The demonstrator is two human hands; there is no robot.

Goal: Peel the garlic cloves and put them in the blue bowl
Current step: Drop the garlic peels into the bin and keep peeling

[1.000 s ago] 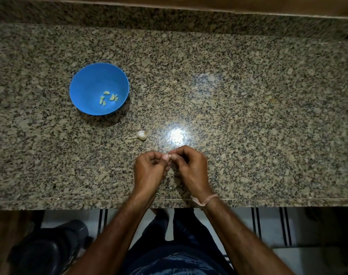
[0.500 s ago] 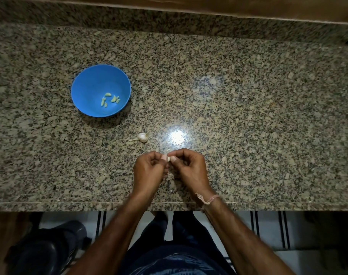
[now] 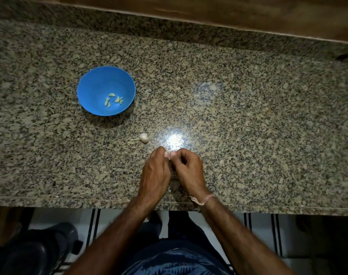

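Stone counter (image 3: 248, 120) fills most of the view, speckled grey and brown, with a bright spot of light on it. A wooden strip (image 3: 209, 8) runs along the far side.

Next in size is the blue bowl (image 3: 93, 84). It sits on the counter, to the left and well apart from the hands. Inside it lie a few peeled cloves (image 3: 113, 100), pale yellow and bunched near the bottom. So some of the job looks done.

Then come the two hands, close together near the front edge of the counter. The left hand (image 3: 154, 173) and the right hand (image 3: 189, 169) both have curled fingers, and their thumbs meet at the top. Between the thumb tips a tiny bit of something white (image 3: 169, 155) peeks out. It is most likely a garlic clove being peeled, but it is too small and too hidden to be sure. How much skin is on it cannot be told.

The right wrist has a thin pink string (image 3: 206, 199) tied on it.

Smallest is the garlic head (image 3: 143, 137), white with a little stalk pointing left. It lies on the counter between the bowl and the hands, near the left hand but not touching it. It likely has more cloves to pull off and peel, so work is left.
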